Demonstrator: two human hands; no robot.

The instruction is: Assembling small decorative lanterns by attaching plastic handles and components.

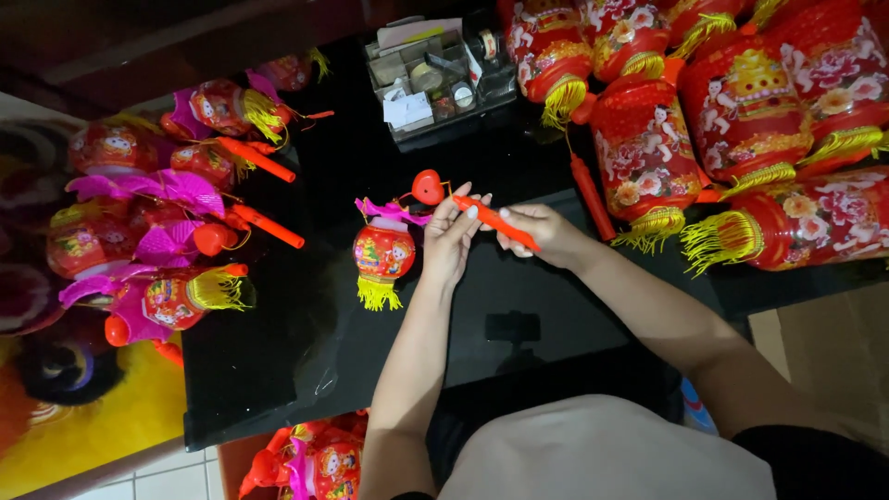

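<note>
My right hand (pixel 542 233) grips a slim orange-red stick handle (pixel 495 222), which slants up to the left. My left hand (pixel 451 241) rests its fingertips on the stick's upper end, fingers partly spread. From that end hangs a small red toy lantern (pixel 383 252) with a pink fan top, a yellow tassel and a red heart piece (pixel 427 186). The lantern lies on the black glossy table (pixel 306 352) just left of my left hand.
A heap of similar small lanterns with pink fans and orange sticks (pixel 157 222) fills the table's left side. Large red lanterns with yellow fringes (pixel 732 120) crowd the right back. A clear organiser box (pixel 435 79) stands at the back. More lanterns (pixel 315 458) sit below the table's front edge.
</note>
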